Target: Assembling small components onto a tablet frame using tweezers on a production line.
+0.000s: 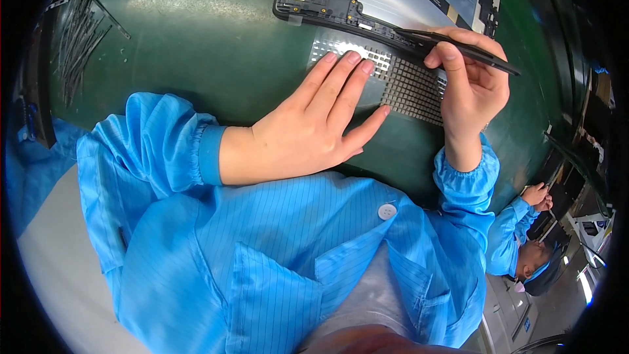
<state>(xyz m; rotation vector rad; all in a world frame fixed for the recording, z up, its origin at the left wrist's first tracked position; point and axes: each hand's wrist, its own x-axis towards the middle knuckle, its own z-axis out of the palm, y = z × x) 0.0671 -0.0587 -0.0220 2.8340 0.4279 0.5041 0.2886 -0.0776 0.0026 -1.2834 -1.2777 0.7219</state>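
Note:
My left hand lies flat with its fingers stretched out. Its fingertips rest on the left part of a clear sheet that carries rows of small dark square pads. In my right hand a pair of black tweezers is pinched between thumb and fingers. The tweezers point left, their tips over the near edge of an opened tablet-like device. This device has a black frame and silver panels inside. Whether the tips hold a pad is too small to tell.
Several thin dark strips lie heaped at the far left of the green work surface. A dark rail runs along the left edge. At the lower right, another person in a blue sleeve works with both hands raised.

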